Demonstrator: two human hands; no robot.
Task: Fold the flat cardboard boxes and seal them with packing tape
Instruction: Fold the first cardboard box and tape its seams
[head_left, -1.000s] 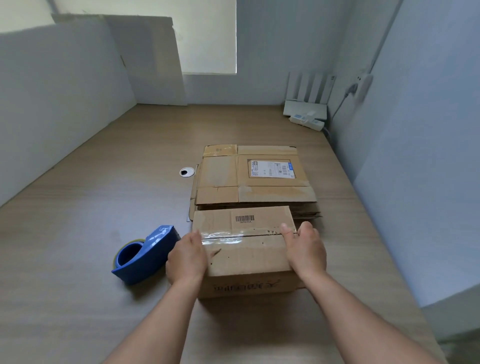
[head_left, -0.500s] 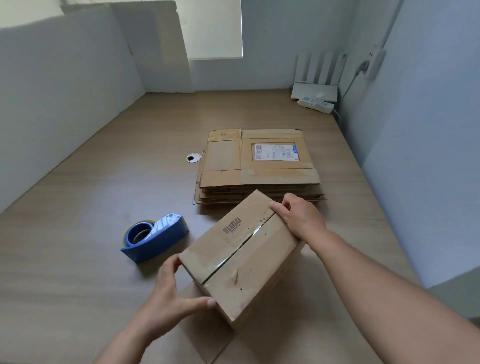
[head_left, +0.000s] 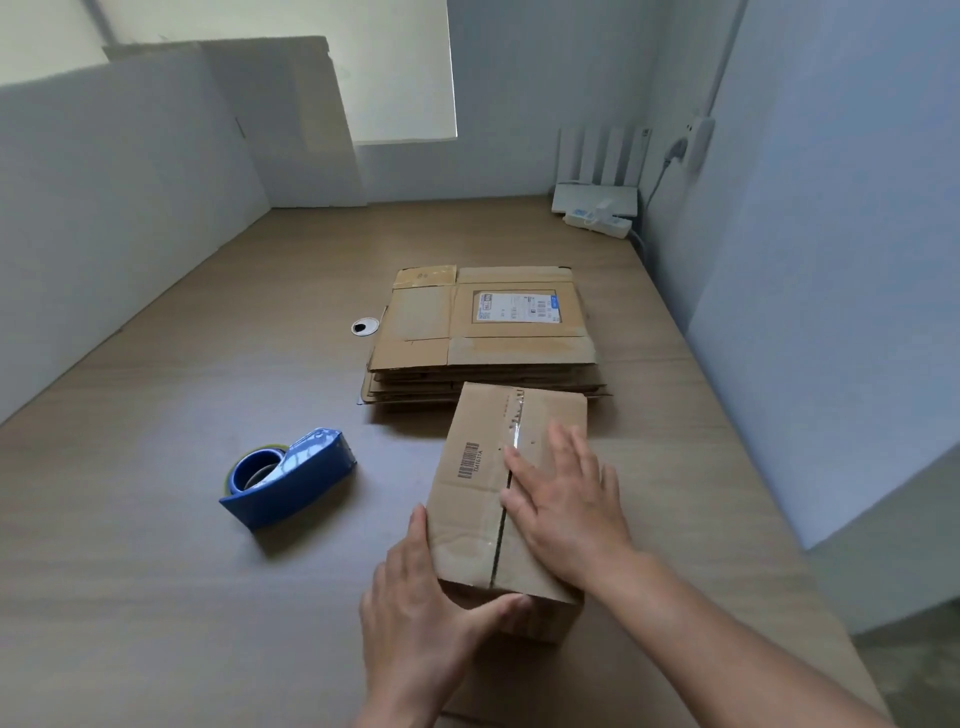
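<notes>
Partly hidden under both palms, the folded brown cardboard box (head_left: 475, 467) shows only its top, a barcode and a strip of clear packing tape (head_left: 514, 431) along the centre seam. Whether its far edge touches the stack of flat brown cardboard boxes (head_left: 483, 338) behind it cannot be told. The stack's label print is too small to read, and the roll inside the blue plastic tape dispenser (head_left: 291, 478) is mostly hidden. Both forearms are cut off at the bottom.

The box sits toward the near right part of the light wooden desk (head_left: 156, 467), with open wood left of the dispenser and toward the far edge.

The right hand (head_left: 566, 504) lies flat on the lid, fingers straight and spread. The left hand (head_left: 421, 618) clasps the near left corner, thumb across the near face, fingers up the left side.
</notes>
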